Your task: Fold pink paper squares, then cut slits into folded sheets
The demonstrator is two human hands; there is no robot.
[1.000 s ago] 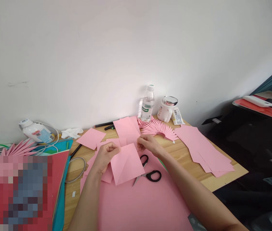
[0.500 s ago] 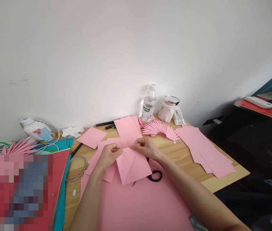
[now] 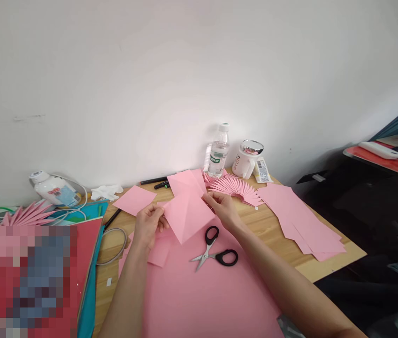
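Note:
Both hands hold one creased pink paper square point(image 3: 186, 215) lifted above the desk, turned like a diamond. My left hand point(image 3: 149, 224) pinches its left corner. On the other side, my right hand point(image 3: 221, 208) pinches the right corner. Below the paper lie black-handled scissors point(image 3: 215, 249) on a large pink sheet point(image 3: 206, 295). A folded pink paper fan point(image 3: 236, 188) rests just behind my right hand.
On the wooden desk point(image 3: 283, 244) are more pink squares point(image 3: 133, 199) and a spread of pink sheets point(image 3: 302, 220) at right. A water bottle point(image 3: 218, 151) and white mug point(image 3: 246, 159) stand by the wall. Markers point(image 3: 155, 180), a white glue bottle point(image 3: 53, 189) and red and teal boards point(image 3: 86, 263) lie at left.
Both hands have lifted the pink square off the desk and turned it. The scissors it was covering now show fully.

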